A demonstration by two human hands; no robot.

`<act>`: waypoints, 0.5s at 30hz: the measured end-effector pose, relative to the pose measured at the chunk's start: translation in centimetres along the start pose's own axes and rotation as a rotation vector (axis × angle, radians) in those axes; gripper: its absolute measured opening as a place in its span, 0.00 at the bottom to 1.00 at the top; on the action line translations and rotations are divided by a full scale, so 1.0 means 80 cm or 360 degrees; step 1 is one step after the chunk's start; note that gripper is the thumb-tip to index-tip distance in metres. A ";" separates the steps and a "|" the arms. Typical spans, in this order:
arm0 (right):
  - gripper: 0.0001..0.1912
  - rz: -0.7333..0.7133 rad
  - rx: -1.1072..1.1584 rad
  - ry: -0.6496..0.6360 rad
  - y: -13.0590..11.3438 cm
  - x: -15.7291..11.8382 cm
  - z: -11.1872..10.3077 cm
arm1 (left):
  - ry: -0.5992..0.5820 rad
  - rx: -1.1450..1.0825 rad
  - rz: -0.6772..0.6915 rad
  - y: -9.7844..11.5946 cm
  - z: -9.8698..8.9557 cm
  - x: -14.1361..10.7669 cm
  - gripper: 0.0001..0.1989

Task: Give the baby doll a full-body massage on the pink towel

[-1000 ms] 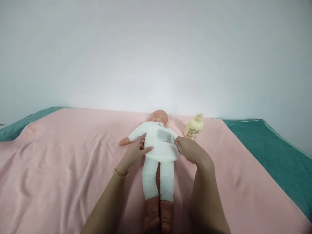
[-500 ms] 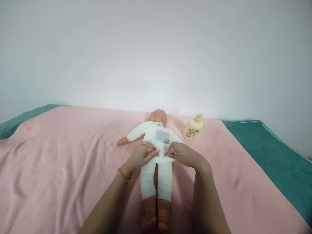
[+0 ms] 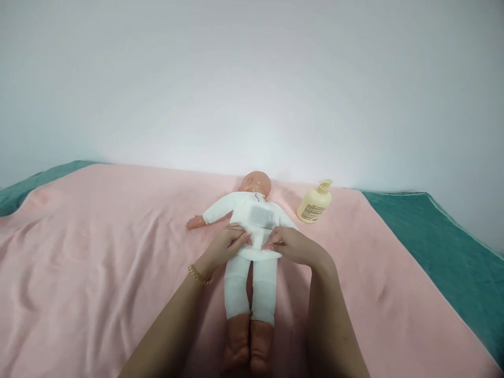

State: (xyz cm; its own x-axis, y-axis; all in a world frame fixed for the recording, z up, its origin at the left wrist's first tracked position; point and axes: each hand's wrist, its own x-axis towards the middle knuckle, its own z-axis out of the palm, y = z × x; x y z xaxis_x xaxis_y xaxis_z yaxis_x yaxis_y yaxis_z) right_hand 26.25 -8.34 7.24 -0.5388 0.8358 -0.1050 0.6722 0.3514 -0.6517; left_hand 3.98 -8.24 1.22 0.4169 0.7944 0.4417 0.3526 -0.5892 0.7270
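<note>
A doll (image 3: pixel 263 289) with a white cloth body lies stretched out, its bare head (image 3: pixel 256 182) toward the wall and its brown feet toward me. It appears to lie face down. A grey rectangular panel (image 3: pixel 260 217) shows on its trunk. My left hand (image 3: pixel 230 242) is closed at the left side of the lower trunk, thumb and fingers pinched against the white cloth. Opposite it, my right hand (image 3: pixel 286 243) pinches at the right side of the same cloth. A narrow strip of trunk separates the fingertips. Exactly how much cloth they grip is hidden.
A pale yellow pump bottle (image 3: pixel 314 202) stands right of the doll's head. Wrinkled pink cloth (image 3: pixel 98 273) lies under everything, with green cover (image 3: pixel 444 241) showing at both sides. A plain wall (image 3: pixel 252 79) rises behind the far edge.
My fingertips have shifted slightly on the doll's lower trunk, the right ones moving a little leftward. The whole view has also shifted a little. The doll and the bottle stay in place.
</note>
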 end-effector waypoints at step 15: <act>0.14 0.0085 0.0036 0.0114 0.011 0.024 0.012 | -0.0047 0.0039 -0.0126 -0.004 0.005 0.009 0.12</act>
State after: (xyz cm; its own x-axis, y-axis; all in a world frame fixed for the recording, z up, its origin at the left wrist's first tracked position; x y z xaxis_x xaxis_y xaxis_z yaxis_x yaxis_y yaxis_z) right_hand 25.30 -6.80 5.78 -0.4641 0.8815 -0.0864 0.6868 0.2966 -0.6636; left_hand 4.50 -7.55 1.13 0.4113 0.8341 0.3676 0.4054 -0.5286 0.7458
